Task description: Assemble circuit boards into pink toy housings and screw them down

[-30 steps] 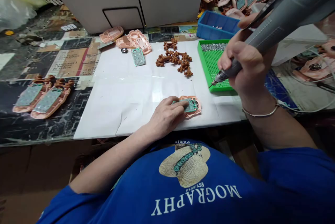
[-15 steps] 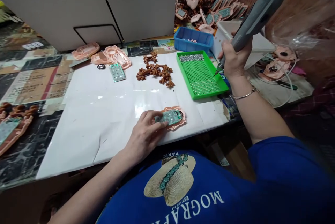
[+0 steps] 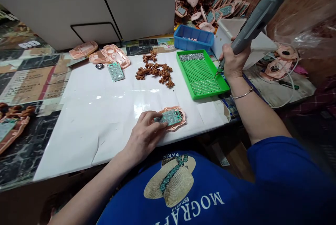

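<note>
My left hand (image 3: 147,129) grips the left end of a pink plastic shell (image 3: 181,121) with a green circuit board (image 3: 172,117) lying in it, near the front edge of the white sheet. My right hand (image 3: 235,58) is wrapped round a grey electric screwdriver (image 3: 258,21), tilted with its tip down at the lower right part of a green tray (image 3: 198,96). Small silver screws (image 3: 192,57) are heaped at the tray's far end, and more stand in rows of holes near the tip.
Brown branched parts (image 3: 157,72), a loose board (image 3: 116,72) and pink shells (image 3: 115,55) lie further back. Behind them stand a large carton (image 3: 86,7) and a blue bin (image 3: 193,39). A white container (image 3: 231,28) is beyond my right hand.
The screwdriver's body has tilted slightly lower while its tip stays over the tray's screw rows. My left hand keeps its hold on the shell. The view has shifted slightly.
</note>
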`<state>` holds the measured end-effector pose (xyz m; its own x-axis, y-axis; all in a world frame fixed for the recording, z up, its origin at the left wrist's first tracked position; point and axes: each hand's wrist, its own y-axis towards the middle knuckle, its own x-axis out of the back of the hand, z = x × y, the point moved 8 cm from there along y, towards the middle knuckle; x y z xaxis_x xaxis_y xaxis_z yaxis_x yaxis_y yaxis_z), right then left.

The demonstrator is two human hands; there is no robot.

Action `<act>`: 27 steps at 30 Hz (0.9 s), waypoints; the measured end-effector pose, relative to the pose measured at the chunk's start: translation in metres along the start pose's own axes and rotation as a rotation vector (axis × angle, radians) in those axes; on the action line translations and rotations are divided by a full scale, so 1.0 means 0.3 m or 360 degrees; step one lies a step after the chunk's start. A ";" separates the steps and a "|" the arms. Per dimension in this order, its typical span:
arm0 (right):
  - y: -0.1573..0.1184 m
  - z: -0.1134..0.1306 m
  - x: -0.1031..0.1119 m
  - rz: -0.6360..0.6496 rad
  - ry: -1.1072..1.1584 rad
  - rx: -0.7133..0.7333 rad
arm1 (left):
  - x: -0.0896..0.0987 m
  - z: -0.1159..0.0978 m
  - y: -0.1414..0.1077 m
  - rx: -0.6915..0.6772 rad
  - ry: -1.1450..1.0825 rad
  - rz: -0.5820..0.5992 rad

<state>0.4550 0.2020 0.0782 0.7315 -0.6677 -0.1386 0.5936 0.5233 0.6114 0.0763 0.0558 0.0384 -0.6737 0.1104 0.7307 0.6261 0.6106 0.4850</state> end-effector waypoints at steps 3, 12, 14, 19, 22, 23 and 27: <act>0.002 -0.004 0.007 -0.0031 0.0046 -0.0044 | -0.001 -0.001 0.000 0.0003 -0.0017 0.0001; 0.000 -0.010 0.004 -0.0033 0.0156 -0.0091 | 0.008 0.011 0.008 0.0105 -0.0134 -0.0014; -0.007 -0.001 0.002 -0.0005 0.0104 -0.0080 | 0.008 0.022 0.002 0.0172 -0.0163 -0.0055; 0.008 -0.018 0.008 -0.0109 0.0124 0.0000 | -0.001 0.050 -0.021 0.0288 -0.0278 -0.0100; 0.032 -0.005 0.009 -0.0131 0.0154 0.0073 | -0.008 0.060 -0.027 0.0286 -0.0316 -0.0099; 0.037 0.012 0.001 -0.0086 0.0154 0.0080 | -0.010 0.063 -0.028 0.0286 -0.0330 -0.0108; 0.007 0.171 -0.053 0.0086 0.0235 0.0150 | -0.019 0.065 -0.030 0.0308 -0.0383 -0.0143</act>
<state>0.4275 0.1865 0.1218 0.8070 -0.5513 -0.2119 0.5229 0.4999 0.6904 0.0669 0.0649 0.0204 -0.8109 0.2178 0.5431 0.4893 0.7615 0.4252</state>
